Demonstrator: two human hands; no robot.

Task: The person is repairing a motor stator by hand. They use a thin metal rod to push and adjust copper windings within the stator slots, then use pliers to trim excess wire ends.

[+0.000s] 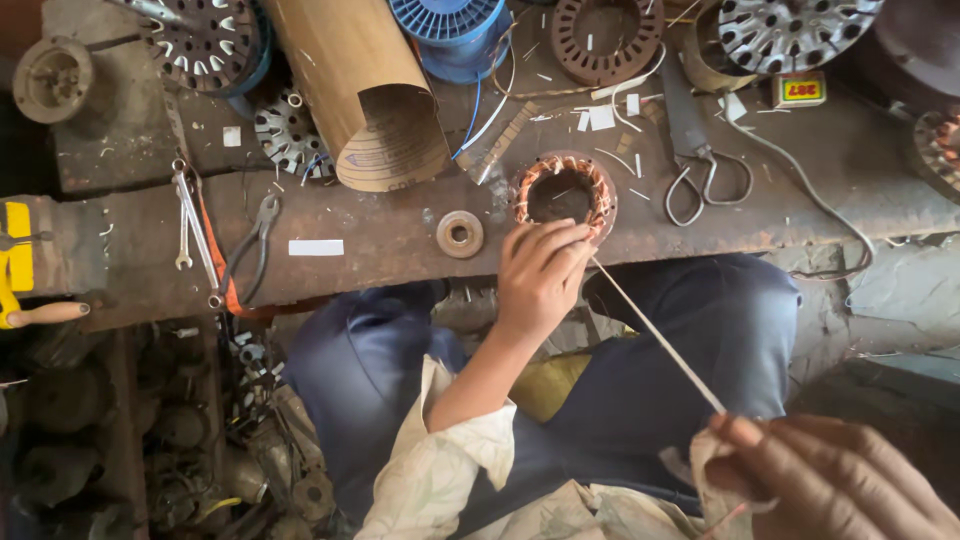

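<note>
My left hand (540, 275) pinches one end of a thin white strip (655, 335) against the copper-wound stator (565, 190) at the workbench (400, 240) edge; my right hand (830, 475) grips the other end, closed. Scissors (700, 175), a washer (460, 233), pliers (250, 245) and a cardboard roll (360, 90) crowd the bench, with open room only above my knees.

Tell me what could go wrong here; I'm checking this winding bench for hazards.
1. The thin white strip is stretched taut from the left hand at the copper-wound stator to the right hand; it might snap or slip out of the grip.
2. The stator sits at the bench edge and may be tugged off.
3. Open scissors lie close by.
</note>
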